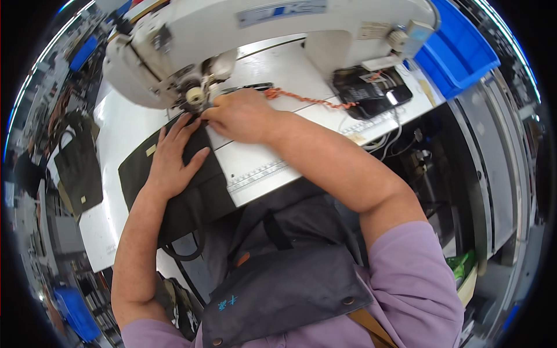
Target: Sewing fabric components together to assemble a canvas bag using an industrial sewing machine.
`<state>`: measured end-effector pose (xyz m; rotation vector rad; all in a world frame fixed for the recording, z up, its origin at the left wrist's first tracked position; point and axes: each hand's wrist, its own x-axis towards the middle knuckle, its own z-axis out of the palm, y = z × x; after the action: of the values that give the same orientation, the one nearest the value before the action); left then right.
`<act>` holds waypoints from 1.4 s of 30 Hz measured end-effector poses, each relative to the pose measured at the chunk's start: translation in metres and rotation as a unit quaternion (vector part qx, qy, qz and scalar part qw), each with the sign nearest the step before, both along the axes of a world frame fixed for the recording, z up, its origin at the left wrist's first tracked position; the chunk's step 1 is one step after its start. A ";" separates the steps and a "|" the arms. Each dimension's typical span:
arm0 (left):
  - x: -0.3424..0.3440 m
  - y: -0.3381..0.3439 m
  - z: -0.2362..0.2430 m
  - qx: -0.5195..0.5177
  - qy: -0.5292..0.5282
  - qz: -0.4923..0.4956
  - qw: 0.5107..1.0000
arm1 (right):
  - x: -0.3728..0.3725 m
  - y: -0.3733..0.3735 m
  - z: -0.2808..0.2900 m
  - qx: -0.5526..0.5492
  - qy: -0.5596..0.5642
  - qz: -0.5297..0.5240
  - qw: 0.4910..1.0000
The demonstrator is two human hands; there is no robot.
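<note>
White sewing machine [348, 26] spans the top. Dark cloth [210, 188] below, far edge at the machine's head. My left hand [174, 159] lies open on it. My right hand [243, 116], curled beside that edge: pinch, cannot tell.

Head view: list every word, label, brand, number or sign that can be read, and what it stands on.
I leave wording uncopied; text shows here:
Sewing machine: large lettering on a silver-and-blue plate.
Dark apron: light-blue characters.
Ruler strip: numbers too small to read.
Pale sticker on the machine: too small.
Black shiny item: print too blurred.
Dark fabric: pale tag, nothing legible.
</note>
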<state>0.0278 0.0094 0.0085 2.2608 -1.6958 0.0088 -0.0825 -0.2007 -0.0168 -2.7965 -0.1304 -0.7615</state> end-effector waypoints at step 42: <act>-0.067 0.037 0.036 -0.126 0.056 0.070 0.988 | -0.016 0.001 0.008 0.059 -0.084 0.127 0.987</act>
<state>-0.0394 0.0464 0.0448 2.1440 -1.3905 0.1187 -0.0984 -0.2000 -0.0091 -2.5362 -0.4464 -0.9064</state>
